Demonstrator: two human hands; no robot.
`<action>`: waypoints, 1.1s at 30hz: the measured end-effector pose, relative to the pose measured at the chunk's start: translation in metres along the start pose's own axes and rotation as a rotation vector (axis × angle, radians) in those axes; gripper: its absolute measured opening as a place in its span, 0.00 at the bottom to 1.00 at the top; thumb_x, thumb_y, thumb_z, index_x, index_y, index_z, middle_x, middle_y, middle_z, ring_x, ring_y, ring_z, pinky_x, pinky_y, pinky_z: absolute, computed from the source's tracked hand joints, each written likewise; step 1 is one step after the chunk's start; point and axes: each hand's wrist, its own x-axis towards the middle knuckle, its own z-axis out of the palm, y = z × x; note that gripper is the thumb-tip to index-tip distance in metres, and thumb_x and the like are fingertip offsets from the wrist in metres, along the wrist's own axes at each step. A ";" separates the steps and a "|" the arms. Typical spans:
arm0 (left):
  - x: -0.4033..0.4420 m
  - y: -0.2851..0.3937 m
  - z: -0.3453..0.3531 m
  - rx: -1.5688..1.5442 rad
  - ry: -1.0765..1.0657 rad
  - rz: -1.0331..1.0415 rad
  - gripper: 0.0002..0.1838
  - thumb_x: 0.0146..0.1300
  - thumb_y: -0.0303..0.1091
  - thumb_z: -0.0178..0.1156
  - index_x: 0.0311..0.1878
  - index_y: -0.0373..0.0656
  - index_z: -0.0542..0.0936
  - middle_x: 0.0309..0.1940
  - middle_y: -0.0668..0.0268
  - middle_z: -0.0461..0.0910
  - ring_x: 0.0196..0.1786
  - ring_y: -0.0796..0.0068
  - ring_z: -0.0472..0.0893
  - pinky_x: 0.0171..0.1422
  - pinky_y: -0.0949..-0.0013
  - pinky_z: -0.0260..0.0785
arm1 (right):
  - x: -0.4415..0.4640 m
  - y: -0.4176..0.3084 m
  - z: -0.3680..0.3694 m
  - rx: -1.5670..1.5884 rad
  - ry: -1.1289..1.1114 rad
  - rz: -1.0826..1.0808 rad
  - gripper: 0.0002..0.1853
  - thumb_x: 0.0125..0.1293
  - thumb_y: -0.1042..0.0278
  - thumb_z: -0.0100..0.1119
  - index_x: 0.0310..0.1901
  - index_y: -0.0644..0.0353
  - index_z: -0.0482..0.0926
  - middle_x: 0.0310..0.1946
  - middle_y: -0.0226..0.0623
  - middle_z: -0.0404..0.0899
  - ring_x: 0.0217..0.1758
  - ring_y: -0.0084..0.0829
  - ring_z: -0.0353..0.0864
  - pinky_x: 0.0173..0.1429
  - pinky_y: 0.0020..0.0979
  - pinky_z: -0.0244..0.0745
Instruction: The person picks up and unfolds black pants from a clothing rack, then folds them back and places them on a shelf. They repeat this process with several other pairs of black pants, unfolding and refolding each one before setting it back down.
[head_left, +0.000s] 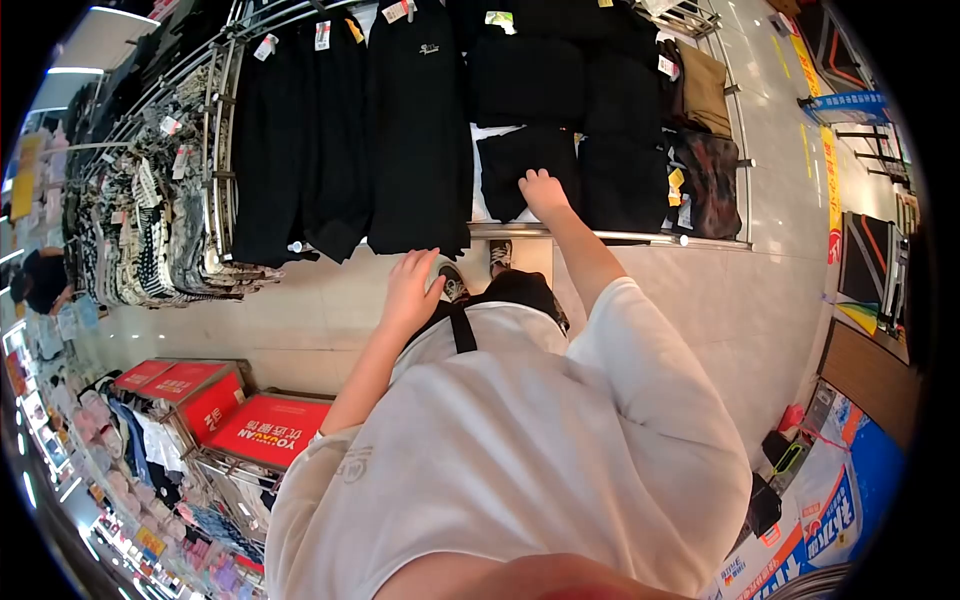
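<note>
My right hand (543, 193) rests over the lower part of a folded black garment (510, 165) on the rack, its fingers curled against the cloth. My left hand (408, 285) is held lower and to the left, fingers stretched and thumb apart, with nothing in it. Its fingertips are close to the hem of long black trousers (418, 130) with a small pale print; whether they touch I cannot tell. Two more pairs of black trousers, the nearer one with a tag (335, 140), lie to the left. More folded black garments (622, 180) are stacked to the right.
A metal rail (620, 237) runs along the rack's front edge. Patterned clothes (165, 220) hang at left. Red signs (265, 428) top a lower stand behind me on the left. Folded brown clothing (703, 88) is at the rack's right end. Blue-and-white boxes (830, 515) stand at lower right.
</note>
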 end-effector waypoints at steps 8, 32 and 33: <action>0.057 0.066 0.013 -0.128 0.039 0.018 0.23 0.66 0.33 0.65 0.63 0.37 0.77 0.59 0.50 0.79 0.64 0.47 0.75 0.69 0.53 0.68 | 0.012 0.050 -0.010 0.814 0.253 0.235 0.16 0.63 0.77 0.53 0.52 0.66 0.82 0.47 0.52 0.86 0.52 0.46 0.85 0.57 0.38 0.80; 0.129 0.100 0.045 -1.932 -0.343 -0.586 0.39 0.76 0.63 0.43 0.77 0.43 0.65 0.74 0.58 0.70 0.75 0.57 0.71 0.80 0.53 0.62 | -0.085 0.016 -0.095 2.668 0.309 -0.748 0.28 0.83 0.53 0.42 0.78 0.55 0.58 0.77 0.37 0.62 0.77 0.38 0.65 0.80 0.41 0.62; 0.129 0.098 0.046 -1.930 -0.346 -0.585 0.39 0.76 0.63 0.43 0.77 0.43 0.65 0.74 0.58 0.70 0.75 0.57 0.71 0.80 0.53 0.62 | -0.086 0.020 -0.096 2.638 0.335 -0.726 0.28 0.82 0.54 0.43 0.78 0.55 0.59 0.76 0.37 0.62 0.77 0.37 0.65 0.80 0.40 0.63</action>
